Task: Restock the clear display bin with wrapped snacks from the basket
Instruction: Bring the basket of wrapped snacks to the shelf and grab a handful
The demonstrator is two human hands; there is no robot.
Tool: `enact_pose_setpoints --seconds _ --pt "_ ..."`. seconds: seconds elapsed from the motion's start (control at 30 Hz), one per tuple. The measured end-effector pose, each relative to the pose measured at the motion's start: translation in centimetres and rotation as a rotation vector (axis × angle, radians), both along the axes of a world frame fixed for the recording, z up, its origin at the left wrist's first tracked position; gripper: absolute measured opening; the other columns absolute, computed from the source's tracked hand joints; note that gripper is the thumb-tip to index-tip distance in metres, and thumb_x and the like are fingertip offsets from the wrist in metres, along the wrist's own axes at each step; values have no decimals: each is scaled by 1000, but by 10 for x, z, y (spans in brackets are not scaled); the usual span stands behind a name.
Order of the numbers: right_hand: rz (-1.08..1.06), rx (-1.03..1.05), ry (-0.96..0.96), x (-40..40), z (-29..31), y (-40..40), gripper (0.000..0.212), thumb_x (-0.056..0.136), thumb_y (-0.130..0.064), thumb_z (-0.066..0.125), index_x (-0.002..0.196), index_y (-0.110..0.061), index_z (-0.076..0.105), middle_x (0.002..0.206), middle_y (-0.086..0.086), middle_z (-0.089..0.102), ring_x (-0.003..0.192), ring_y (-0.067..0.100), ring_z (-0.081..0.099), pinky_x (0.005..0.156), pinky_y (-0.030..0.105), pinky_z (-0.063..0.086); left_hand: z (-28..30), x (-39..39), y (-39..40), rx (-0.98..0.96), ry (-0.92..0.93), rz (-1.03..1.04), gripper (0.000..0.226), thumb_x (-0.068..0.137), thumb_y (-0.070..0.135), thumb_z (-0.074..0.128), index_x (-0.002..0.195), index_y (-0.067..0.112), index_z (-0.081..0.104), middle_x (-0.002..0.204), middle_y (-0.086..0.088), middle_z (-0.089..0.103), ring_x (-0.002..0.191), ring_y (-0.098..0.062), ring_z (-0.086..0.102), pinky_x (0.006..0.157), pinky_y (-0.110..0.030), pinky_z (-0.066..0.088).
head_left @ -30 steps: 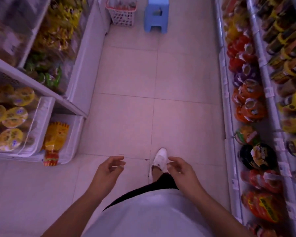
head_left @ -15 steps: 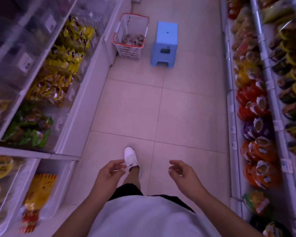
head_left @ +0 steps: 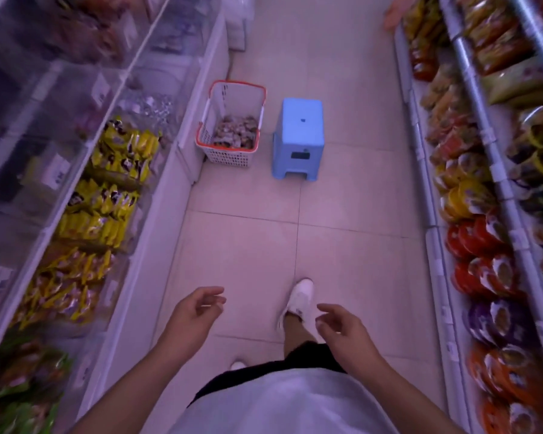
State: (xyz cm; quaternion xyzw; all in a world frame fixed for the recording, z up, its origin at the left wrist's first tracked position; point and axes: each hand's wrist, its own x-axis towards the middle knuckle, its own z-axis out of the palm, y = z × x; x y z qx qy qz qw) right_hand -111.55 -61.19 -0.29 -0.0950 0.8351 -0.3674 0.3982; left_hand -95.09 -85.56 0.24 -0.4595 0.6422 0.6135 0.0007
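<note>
Ahead on the tiled floor stands the basket [head_left: 231,120], white with a red rim, holding a layer of wrapped snacks [head_left: 235,136] at its bottom. Just to the right of the basket sits a blue stool [head_left: 298,137], and to its left, touching or nearly so, runs the shelf of clear display bins [head_left: 113,120]. Well short of the basket, the left hand [head_left: 195,314] and right hand [head_left: 342,328] hang over the floor, fingers loosely curled, grasping nothing.
</note>
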Motion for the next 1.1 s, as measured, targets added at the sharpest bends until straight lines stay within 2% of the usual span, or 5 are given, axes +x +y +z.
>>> enact_pose_setpoints --seconds 0.3,0.43,0.53,0.8,1.1 --pt "173 -10 -29 -188 -7 -101 30 92 -17 59 120 -26 61 94 -7 70 84 3 66 81 20 53 9 -176 -69 -31 -28 42 28 93 0 61 113 20 66 105 -2 72 100 -21 67 86 -24 51" --pt "244 37 5 -271 -1 -149 26 92 -20 60 112 -36 59 92 -10 70 79 -2 65 70 10 45 15 -241 -114 -43 -29 76 30 93 -2 60 114 19 66 105 -1 72 96 -18 67 88 -26 52" --pt "198 39 26 -322 -3 -189 24 90 -19 61 108 -35 61 85 -8 72 74 8 67 69 17 50 7 -284 -155 -25 -20 80 31 92 -2 62 108 24 66 101 -1 74 95 -17 68 84 -26 52" --pt "134 50 29 -405 -5 -290 26 92 -21 60 116 -29 63 84 -8 73 75 -1 66 73 14 49 -14 -393 -284 -24 -23 -42 29 90 -7 61 111 12 66 100 -5 72 92 -18 67 75 -13 49" --pt "274 70 22 -513 -5 -377 26 91 -15 59 115 -22 65 85 -6 73 77 2 66 76 17 50 -15 -499 -360 -39 -56 -14 30 89 -9 60 111 11 65 101 -11 71 83 -20 64 77 -25 48"
